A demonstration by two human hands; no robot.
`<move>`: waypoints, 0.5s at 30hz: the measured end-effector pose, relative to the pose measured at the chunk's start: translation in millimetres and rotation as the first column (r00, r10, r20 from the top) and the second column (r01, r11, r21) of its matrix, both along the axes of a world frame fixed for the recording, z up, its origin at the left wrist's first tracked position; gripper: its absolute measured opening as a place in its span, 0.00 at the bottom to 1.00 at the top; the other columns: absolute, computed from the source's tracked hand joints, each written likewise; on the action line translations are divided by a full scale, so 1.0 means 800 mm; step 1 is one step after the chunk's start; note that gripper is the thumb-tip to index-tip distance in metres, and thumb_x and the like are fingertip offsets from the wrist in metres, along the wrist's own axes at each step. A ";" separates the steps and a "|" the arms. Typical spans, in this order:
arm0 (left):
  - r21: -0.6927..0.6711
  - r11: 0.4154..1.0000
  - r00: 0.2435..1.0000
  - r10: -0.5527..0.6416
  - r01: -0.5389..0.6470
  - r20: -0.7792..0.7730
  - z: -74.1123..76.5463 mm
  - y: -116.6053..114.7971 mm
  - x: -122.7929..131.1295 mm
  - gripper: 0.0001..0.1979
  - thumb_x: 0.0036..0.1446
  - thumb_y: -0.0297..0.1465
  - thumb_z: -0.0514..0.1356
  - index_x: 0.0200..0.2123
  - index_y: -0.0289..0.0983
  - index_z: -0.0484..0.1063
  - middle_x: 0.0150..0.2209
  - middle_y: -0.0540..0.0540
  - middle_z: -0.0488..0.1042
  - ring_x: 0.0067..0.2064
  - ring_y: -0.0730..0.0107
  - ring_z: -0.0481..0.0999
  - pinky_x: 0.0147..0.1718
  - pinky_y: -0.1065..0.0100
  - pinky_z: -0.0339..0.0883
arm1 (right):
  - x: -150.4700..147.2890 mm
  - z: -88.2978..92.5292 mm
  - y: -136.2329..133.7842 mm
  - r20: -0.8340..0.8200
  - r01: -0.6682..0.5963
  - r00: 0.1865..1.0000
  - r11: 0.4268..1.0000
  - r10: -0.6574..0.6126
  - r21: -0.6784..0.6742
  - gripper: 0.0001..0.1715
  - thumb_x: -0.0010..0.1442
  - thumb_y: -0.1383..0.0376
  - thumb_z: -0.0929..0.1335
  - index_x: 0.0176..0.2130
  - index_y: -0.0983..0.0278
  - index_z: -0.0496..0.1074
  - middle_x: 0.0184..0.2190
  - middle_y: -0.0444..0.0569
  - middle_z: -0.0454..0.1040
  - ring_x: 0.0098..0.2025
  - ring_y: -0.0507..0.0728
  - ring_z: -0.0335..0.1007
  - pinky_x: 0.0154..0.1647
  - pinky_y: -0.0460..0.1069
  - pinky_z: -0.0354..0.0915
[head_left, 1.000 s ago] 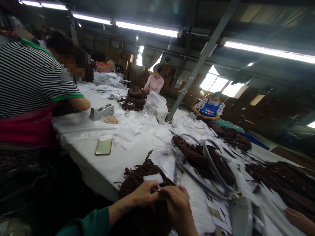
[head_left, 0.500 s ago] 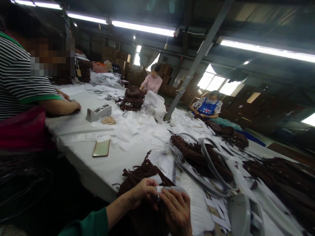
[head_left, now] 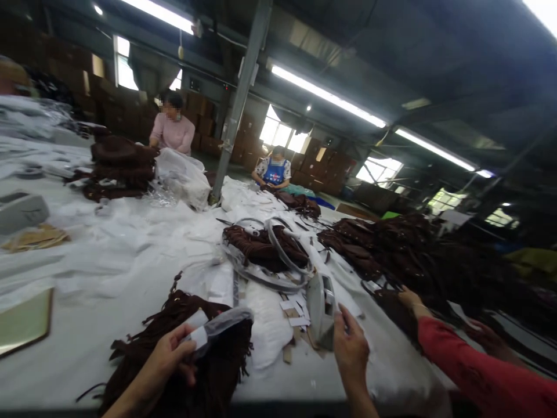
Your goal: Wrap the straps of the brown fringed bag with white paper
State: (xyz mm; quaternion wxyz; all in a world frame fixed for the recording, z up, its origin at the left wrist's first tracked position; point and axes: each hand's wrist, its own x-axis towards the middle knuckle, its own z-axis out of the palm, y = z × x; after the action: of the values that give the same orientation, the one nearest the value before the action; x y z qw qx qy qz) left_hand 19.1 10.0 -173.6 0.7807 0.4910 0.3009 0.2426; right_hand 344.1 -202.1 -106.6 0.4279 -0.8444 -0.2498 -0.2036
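My left hand [head_left: 172,355] pinches a bag strap [head_left: 221,325] wrapped in clear film, with a white wrap at its near end. Under it lies a dark brown fringed bag [head_left: 174,316]; my wrist and forearm cover part of it. My right hand [head_left: 351,342] is at the side of a grey tape dispenser [head_left: 321,307], fingertips drawn together by its edge. Whether tape is between those fingers cannot be made out.
Paper slips [head_left: 296,310] lie beside the dispenser. Beyond are a brown bag with wrapped handles [head_left: 261,244] and a slanted post [head_left: 237,110]. A co-worker's red sleeve [head_left: 474,366] reaches in from the right. A phone [head_left: 26,322] lies at left.
The view has swung right. My right hand has left the strap and moved over to the tape dispenser. My left hand keeps the strap. A red-sleeved co-worker's arms have come into view.
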 end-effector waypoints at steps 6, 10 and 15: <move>-0.034 0.997 0.997 0.070 -0.071 -0.016 0.002 -0.005 0.002 0.18 0.44 0.42 0.66 0.29 0.34 0.69 0.19 0.52 0.70 0.17 0.70 0.71 0.13 0.73 0.64 | 0.079 -0.013 -0.053 -0.468 0.134 0.873 0.990 -0.139 -0.043 0.34 0.47 0.43 0.63 0.33 0.69 0.79 0.30 0.56 0.79 0.41 0.66 0.74 0.39 0.53 0.67; -0.020 0.998 0.998 0.066 -0.066 0.001 0.001 -0.006 0.003 0.19 0.44 0.44 0.66 0.30 0.35 0.68 0.19 0.53 0.70 0.15 0.72 0.70 0.12 0.73 0.64 | 0.086 -0.016 -0.034 -0.531 0.061 0.846 0.998 -0.058 -0.011 0.29 0.42 0.45 0.66 0.26 0.67 0.79 0.27 0.53 0.79 0.37 0.64 0.74 0.35 0.51 0.67; -0.006 0.997 0.997 0.072 -0.072 -0.008 -0.002 -0.007 0.003 0.20 0.44 0.46 0.66 0.29 0.35 0.67 0.18 0.54 0.69 0.14 0.72 0.69 0.13 0.73 0.64 | 0.093 -0.020 -0.022 -0.550 0.041 0.835 0.999 -0.015 0.035 0.28 0.38 0.46 0.69 0.25 0.69 0.78 0.22 0.52 0.77 0.30 0.62 0.72 0.29 0.51 0.65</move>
State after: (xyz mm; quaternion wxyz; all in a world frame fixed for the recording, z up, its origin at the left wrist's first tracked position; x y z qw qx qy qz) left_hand 21.4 4.8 -174.8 0.7719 0.4784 0.3221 0.2676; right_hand 418.4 -219.8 -122.7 0.4973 -0.8611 -0.0995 0.0354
